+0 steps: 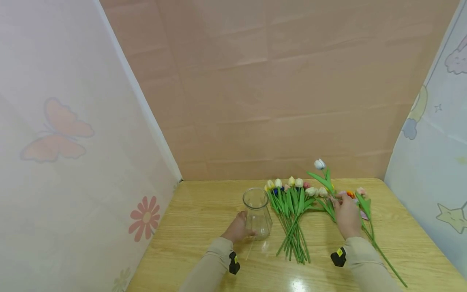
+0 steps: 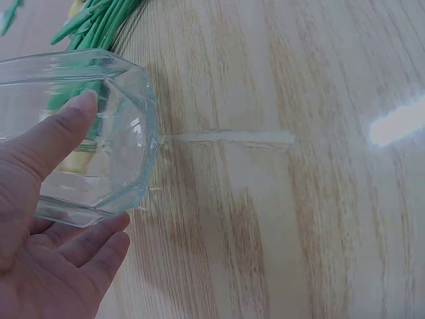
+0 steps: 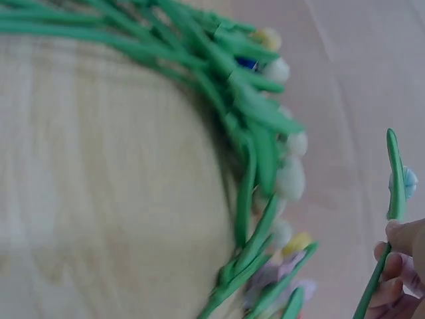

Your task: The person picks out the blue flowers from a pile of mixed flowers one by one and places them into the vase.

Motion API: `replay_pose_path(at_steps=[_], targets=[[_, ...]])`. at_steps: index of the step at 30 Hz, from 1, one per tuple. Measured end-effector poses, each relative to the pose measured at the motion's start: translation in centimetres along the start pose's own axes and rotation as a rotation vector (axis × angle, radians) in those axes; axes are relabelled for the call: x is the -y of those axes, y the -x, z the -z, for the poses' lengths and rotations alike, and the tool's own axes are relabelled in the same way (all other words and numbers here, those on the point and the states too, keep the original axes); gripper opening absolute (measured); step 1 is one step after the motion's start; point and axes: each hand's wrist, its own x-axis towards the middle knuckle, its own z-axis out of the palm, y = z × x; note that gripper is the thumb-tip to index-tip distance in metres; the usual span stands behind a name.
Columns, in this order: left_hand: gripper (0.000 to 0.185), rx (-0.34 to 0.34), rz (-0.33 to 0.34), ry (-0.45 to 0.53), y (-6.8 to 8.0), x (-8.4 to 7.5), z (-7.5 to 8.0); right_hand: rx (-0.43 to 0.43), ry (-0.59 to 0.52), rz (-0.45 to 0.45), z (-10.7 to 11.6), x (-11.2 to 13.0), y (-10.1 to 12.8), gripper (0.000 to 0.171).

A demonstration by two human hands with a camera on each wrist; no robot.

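A clear glass vase [image 1: 258, 221] with a faceted body and round rim stands upright on the table. My left hand [image 1: 238, 228] grips its lower left side; in the left wrist view the thumb [image 2: 63, 129] lies across the glass with the fingers on the opposite side. My right hand [image 1: 348, 215] pinches the green stem of an artificial tulip [image 1: 319, 164] with a pale white-blue bloom, raised over the other flowers. In the right wrist view that stem [image 3: 373, 282] runs between thumb and fingers, and a leaf partly hides the bloom.
Between the hands lies a bunch of artificial tulips [image 1: 293, 207], white, yellow, pink and blue, stems toward me. More flowers, including an orange bloom [image 1: 350, 194] and a pink one [image 1: 361, 191], lie around my right hand. A whitish strip [image 2: 229, 137] marks the table by the vase's base. Fabric walls enclose the table.
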Motion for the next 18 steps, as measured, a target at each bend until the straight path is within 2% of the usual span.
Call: replay_pose_path(at_steps=[7, 12, 18], targets=[[0.089, 0.007, 0.014, -0.006, 0.1, -0.3, 0.0, -0.011, 0.028, -0.064, 0.1, -3.1, 0.8, 0.021], [0.090, 0.010, 0.010, 0.015, 0.3, -0.4, 0.2, -0.008, 0.054, -0.114, 0.3, -4.7, 1.6, 0.023], [0.090, 0.010, 0.004, -0.006, 0.1, -0.2, 0.1, 0.006, 0.087, -0.133, 0.1, -6.4, 2.1, 0.021]])
